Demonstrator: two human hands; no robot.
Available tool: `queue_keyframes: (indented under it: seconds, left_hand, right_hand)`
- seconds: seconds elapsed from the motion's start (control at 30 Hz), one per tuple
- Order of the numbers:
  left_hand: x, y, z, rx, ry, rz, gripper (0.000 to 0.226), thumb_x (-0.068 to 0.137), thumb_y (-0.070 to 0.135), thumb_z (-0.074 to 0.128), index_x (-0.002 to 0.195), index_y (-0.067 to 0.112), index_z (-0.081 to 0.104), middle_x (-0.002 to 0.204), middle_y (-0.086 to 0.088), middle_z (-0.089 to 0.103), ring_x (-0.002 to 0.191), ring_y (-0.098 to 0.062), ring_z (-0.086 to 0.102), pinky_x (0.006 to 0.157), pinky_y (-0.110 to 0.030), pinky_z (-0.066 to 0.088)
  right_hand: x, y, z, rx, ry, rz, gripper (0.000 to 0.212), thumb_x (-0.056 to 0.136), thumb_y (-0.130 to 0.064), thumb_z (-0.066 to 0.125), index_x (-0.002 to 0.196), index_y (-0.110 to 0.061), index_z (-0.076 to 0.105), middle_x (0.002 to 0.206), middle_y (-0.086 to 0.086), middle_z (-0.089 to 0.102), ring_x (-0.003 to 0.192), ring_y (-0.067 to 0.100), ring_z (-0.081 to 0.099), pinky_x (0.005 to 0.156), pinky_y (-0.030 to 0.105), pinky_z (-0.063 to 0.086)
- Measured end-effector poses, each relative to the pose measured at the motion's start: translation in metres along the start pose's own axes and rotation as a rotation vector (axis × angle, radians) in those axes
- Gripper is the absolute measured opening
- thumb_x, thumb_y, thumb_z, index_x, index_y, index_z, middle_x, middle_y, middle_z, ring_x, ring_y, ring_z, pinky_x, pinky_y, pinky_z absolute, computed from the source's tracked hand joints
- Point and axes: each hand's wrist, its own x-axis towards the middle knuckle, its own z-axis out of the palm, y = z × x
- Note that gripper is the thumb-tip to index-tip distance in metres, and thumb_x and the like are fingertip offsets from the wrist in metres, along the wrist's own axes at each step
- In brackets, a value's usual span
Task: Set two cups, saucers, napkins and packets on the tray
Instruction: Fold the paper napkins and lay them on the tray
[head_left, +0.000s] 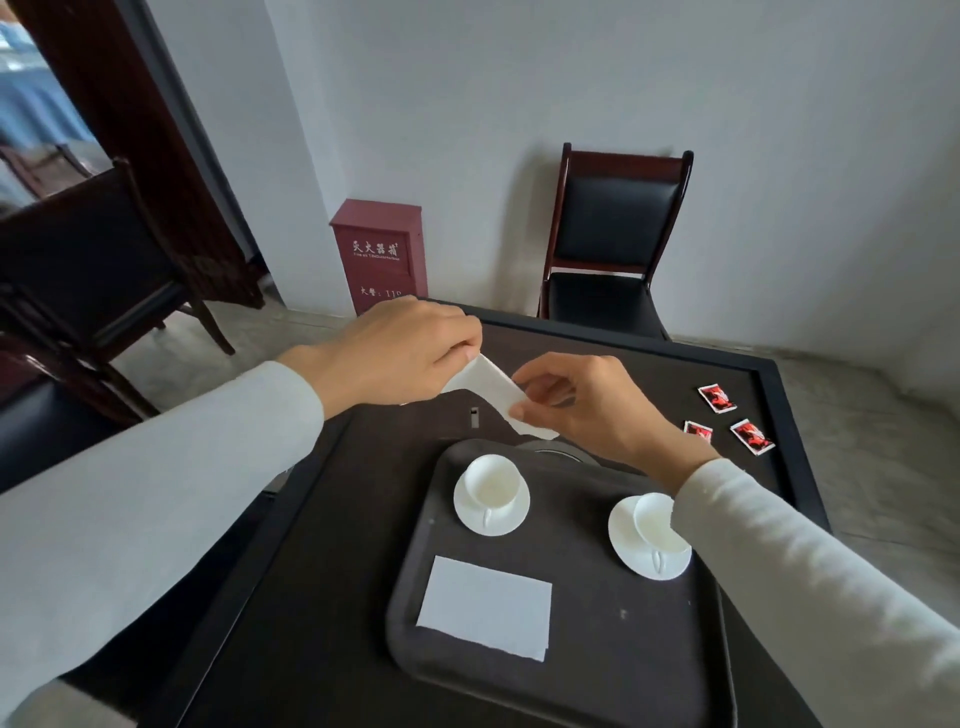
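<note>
Folding the second napkin (493, 387) appears to be the step in hand. It is held in the air at the centre of the frame, above the table (311, 571) and just beyond the far rim of the tray (613, 649). The left hand (400, 353) pinches its upper left end. The right hand (587, 405) pinches its lower right edge between thumb and fingers. The hands are near each other, joined only by the paper.

On the tray, the left cup (491, 480) sits on the left saucer (491, 522). The right cup (657, 522) sits on the right saucer (639, 564), partly hidden by the right sleeve. The first napkin (485, 608) lies flat, a neat rectangle, at the tray's lower left. Three red packets (717, 397) lie on the table at the right of the frame, off the tray.

Recommended:
- Bring the edges together squarely, matching the first napkin's shape.
- Crease lightly, since thin paper likely skews or tears.
- Lay it on the bare lower right of the tray, below the right saucer.
- Keep the sleeve clear of the right cup when lowering.
</note>
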Motion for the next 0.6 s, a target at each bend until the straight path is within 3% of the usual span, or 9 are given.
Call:
queue_keyframes:
  seconds: [0.1,0.2,0.4,0.5,0.6]
  left_hand:
    - [-0.022,-0.007,-0.020,-0.043,-0.001,-0.010,0.016,0.102,0.027,0.046,0.089,0.026,0.057,0.085,0.009,0.063,0.077,-0.020,0.058,0.069,-0.041,0.049]
    - [-0.044,-0.012,-0.035,-0.086,-0.004,-0.039,0.017,0.101,0.029,0.048,0.092,0.024,0.061,0.089,0.007,0.067,0.082,-0.021,0.061,0.074,-0.045,0.052]
    - [-0.081,-0.010,-0.051,-0.157,-0.061,-0.003,0.015,0.099,0.028,0.051,0.088,0.027,0.062,0.079,0.010,0.064,0.076,-0.015,0.060,0.072,-0.044,0.052]
    - [-0.095,-0.009,-0.058,-0.148,-0.085,0.025,0.016,0.099,0.028,0.052,0.088,0.027,0.064,0.074,0.012,0.061,0.073,-0.009,0.057,0.069,-0.041,0.051]
    - [-0.109,-0.014,-0.064,-0.175,-0.098,0.012,0.017,0.099,0.030,0.052,0.087,0.030,0.063,0.074,0.013,0.062,0.070,-0.006,0.057,0.066,-0.038,0.049]
  right_hand:
    - [-0.004,-0.034,0.015,0.014,0.061,-0.001,0.016,0.084,-0.021,0.083,0.099,-0.020,0.077,0.085,-0.018,0.073,0.077,-0.002,0.070,0.075,0.016,0.058]
    - [-0.010,-0.061,0.028,-0.010,0.140,-0.002,0.015,0.088,-0.022,0.079,0.102,-0.018,0.078,0.090,-0.011,0.076,0.080,0.000,0.071,0.079,0.023,0.059]
    - [-0.016,-0.115,0.060,-0.075,0.228,0.014,0.053,0.079,-0.044,0.084,0.124,-0.019,0.069,0.114,-0.004,0.072,0.100,0.008,0.067,0.091,0.023,0.054]
    - [-0.015,-0.137,0.075,-0.038,0.304,-0.048,0.036,0.081,-0.032,0.085,0.112,-0.017,0.074,0.103,-0.005,0.074,0.090,0.007,0.068,0.085,0.023,0.056]
    - [-0.024,-0.147,0.085,-0.022,0.273,-0.037,0.021,0.089,-0.025,0.078,0.109,-0.017,0.075,0.099,-0.006,0.076,0.085,0.009,0.070,0.079,0.022,0.058]
